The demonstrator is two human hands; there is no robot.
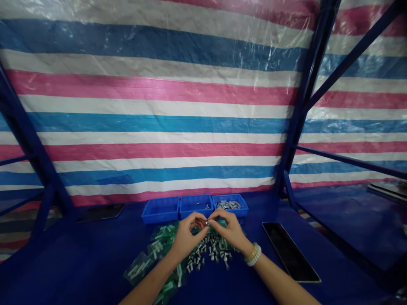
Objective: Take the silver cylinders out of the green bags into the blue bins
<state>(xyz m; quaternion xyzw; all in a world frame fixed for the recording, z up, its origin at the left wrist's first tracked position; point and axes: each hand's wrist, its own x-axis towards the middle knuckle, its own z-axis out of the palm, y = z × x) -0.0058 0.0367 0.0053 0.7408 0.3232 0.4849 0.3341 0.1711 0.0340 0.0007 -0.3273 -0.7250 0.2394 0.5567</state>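
My left hand and my right hand meet fingertip to fingertip above the blue table. Both are closed in a pinch around one small shiny metal piece, too small to name. Beneath them lies a heap of loose metal screws. Small clear-green plastic bags with light strips or parts inside spread out to the left of the screws. One such bag lies beside my left forearm. A pale beaded bracelet circles my right wrist.
Three blue bins stand behind my hands: the left bin, the middle bin with a few small parts, and the right bin with many metal pieces. A dark tablet lies right; a dark flat object lies back left. Blue frame posts flank a striped sheet.
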